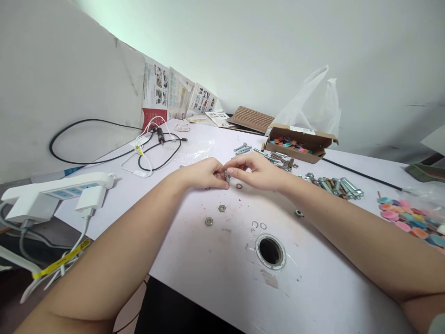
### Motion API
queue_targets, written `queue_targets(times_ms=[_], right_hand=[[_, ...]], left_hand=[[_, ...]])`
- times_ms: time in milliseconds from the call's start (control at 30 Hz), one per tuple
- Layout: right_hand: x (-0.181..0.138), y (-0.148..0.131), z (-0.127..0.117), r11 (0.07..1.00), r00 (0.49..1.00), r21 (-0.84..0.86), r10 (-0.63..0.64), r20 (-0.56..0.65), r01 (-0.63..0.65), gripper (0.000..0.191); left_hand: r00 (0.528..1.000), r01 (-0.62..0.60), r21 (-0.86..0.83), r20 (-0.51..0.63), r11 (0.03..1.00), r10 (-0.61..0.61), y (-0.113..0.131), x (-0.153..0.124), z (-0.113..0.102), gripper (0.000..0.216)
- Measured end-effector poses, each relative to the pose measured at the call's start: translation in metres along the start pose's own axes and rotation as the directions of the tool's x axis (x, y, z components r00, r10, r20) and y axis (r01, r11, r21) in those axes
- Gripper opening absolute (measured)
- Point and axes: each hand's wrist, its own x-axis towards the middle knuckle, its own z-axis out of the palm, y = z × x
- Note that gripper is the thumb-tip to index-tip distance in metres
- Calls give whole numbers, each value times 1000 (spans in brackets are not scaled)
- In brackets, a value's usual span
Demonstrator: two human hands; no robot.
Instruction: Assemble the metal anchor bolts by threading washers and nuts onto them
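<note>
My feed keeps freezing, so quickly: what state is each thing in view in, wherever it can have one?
Left hand: fingertips pinched on the small metal part.
Right hand: fingertips pinched on the same part.
Cardboard box: open, flaps out, coloured discs inside.
Power strip: white adapter plugged in.
Two nuts: loose, flat on the table.
Cable hole: uncovered.

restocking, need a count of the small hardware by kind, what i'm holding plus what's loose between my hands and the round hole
held metal part: 1
hex nuts: 2
washers: 3
total: 6
</note>
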Motion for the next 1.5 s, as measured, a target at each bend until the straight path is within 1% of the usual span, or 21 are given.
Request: queue_targets(times_ms=[200,333,400,467,567,667,767,867,900,933,967,1067,1133,1200,1233,1267,1300,1367,1433,1467,1500], right_hand=[[-4,8,-4,983,999,-183,14,-50,-23,25],[-9,10,-5,969,997,-246,-30,-68,12,37],[-11,9,-5,970,996,-236,-71,-59,55,45],[-14,8,-4,970,995,-232,-86,-50,72,30],[-16,9,-2,974,991,-225,-54,-126,24,43],[-18,10,3,989,988,-140,-56,-141,36,25],[-18,12,7,995,991,-64,-77,-110,70,25],[-20,12,10,995,972,-95,-39,-230,18,45],[-21,12,11,994,961,-105,-21,-275,-9,44],[-22,12,12,994,956,-104,-4,-294,-28,37],[-23,13,14,995,954,-95,8,-298,-38,27],[-25,16,17,997,978,-83,-23,-208,6,32],[-26,19,17,992,984,-127,-46,-170,25,22],[-26,20,15,986,968,-167,-38,-249,-4,41],[-27,20,14,987,950,-161,-24,-312,-27,45],[-27,20,13,990,934,-135,-12,-358,-39,42],[-26,19,13,994,927,-99,-5,-374,-35,33],[-26,18,14,999,946,-41,-26,-323,13,19],[-26,19,15,996,961,-33,-91,-260,86,20],[-26,20,15,992,957,-51,-126,-260,116,20],[-26,21,15,988,946,-74,-151,-285,135,26]], left_hand=[[999,11,-48,39,999,-9,-3,1,-1,35],[1000,0,-26,13,1000,1,-2,0,-1,39],[1000,-7,-32,14,999,8,-2,0,-1,37],[1000,-1,-46,28,999,3,-2,0,-2,34],[999,9,-47,51,999,-7,-3,0,-2,32],[999,-6,-11,44,1000,6,-3,1,-2,34],[998,-33,15,45,999,32,-3,2,-1,33],[999,-34,20,43,999,33,-3,3,0,32],[999,-28,25,38,999,27,-3,4,0,33],[999,-23,34,36,999,21,-3,4,0,33],[999,-23,44,36,999,21,-2,4,0,33],[999,-47,71,30,996,45,-2,3,0,31],[998,-52,77,24,996,50,-2,2,0,30],[999,-44,72,24,996,42,-2,2,0,30],[999,-36,67,23,997,35,-2,2,0,31],[1000,-28,63,17,998,26,-1,2,0,31],[1000,-23,61,14,998,22,-1,2,0,31],[1000,-23,65,14,998,22,0,2,1,31],[999,-25,74,25,997,23,1,2,1,32],[999,-24,78,32,997,22,1,2,0,33],[999,-21,82,37,996,18,1,2,0,34]])
